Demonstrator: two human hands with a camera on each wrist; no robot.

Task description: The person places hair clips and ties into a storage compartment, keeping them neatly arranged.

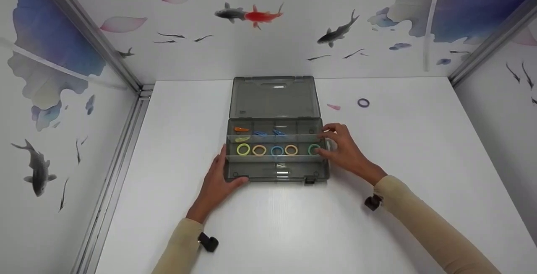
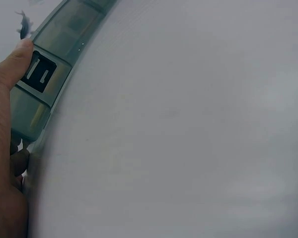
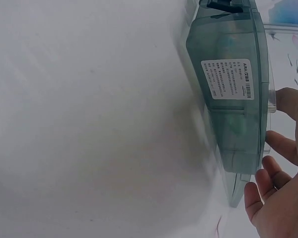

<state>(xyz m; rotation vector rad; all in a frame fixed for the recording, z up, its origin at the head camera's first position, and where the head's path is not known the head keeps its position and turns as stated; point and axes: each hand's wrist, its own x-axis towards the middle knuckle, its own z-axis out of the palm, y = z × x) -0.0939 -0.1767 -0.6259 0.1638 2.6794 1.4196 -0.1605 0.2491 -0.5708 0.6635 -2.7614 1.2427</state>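
A grey see-through compartment box (image 1: 277, 171) lies open on the table, its lid (image 1: 275, 97) tipped back. My left hand (image 1: 216, 183) grips the front left corner, with the thumb on the front edge and the fingers along the left side. My right hand (image 1: 346, 150) reaches over the right wall. Its thumb touches a green hair tie (image 1: 310, 150) in the middle row, while the forefinger sits apart near the clear divider. Yellow (image 1: 238, 149), orange and blue hair ties share that row. Orange (image 1: 241, 129) and blue hair clips (image 1: 279, 133) lie in the back row, with a yellowish clip (image 1: 242, 139) near the divider.
A pink hair clip (image 1: 334, 107) and a purple hair tie (image 1: 363, 103) lie on the white table (image 1: 398, 131) behind and to the right of the box. Printed walls close off the back and both sides. A white label (image 3: 228, 79) is stuck on the box's right side.
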